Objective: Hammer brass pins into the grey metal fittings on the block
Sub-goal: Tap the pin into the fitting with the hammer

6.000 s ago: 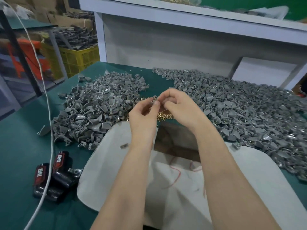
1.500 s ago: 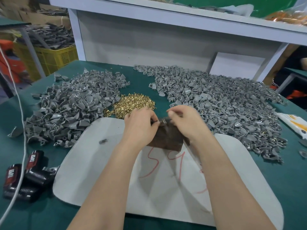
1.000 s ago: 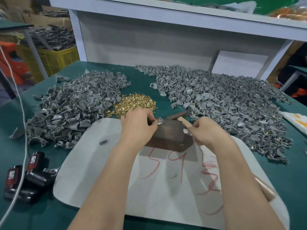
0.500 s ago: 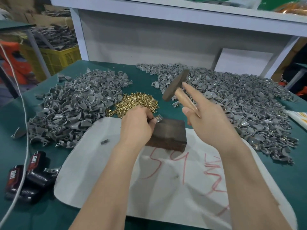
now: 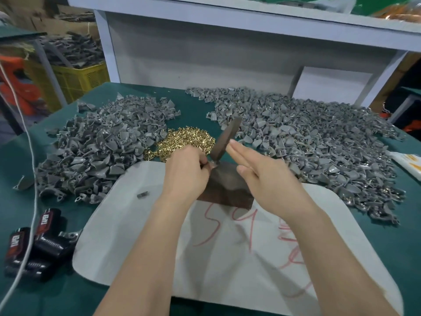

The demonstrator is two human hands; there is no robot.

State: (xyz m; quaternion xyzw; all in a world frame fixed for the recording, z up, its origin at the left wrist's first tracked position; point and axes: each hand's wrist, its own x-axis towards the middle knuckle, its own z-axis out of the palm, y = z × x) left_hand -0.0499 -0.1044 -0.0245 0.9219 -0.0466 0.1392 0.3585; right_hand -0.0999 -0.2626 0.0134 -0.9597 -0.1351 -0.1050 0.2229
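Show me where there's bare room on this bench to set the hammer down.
Best: the white mat, bare between the small grey bit and its near edge, left of the left forearm. Also the green cloth strip between the two fitting heaps. Crowded: left heap, right heap, brass pins, the block.

This was a small assembly workshop, set up for repetitive piecework. A green-covered bench (image 5: pixel 193 110) carried a heap of identical grey metal fittings (image 5: pixel 98 142) on the left and a wider heap (image 5: pixel 307 142) on the right, with a pile of brass pins (image 5: pixel 186 142) between them. A white mat (image 5: pixel 136 236) scrawled in red served as the work surface. Black battery packs (image 5: pixel 34 247) and a white cable (image 5: pixel 34 190) lay nearby. Behind stood a yellow crate (image 5: pixel 75 78) of more grey parts, cardboard boxes (image 5: pixel 34 10) and a white shelf (image 5: pixel 227 21).
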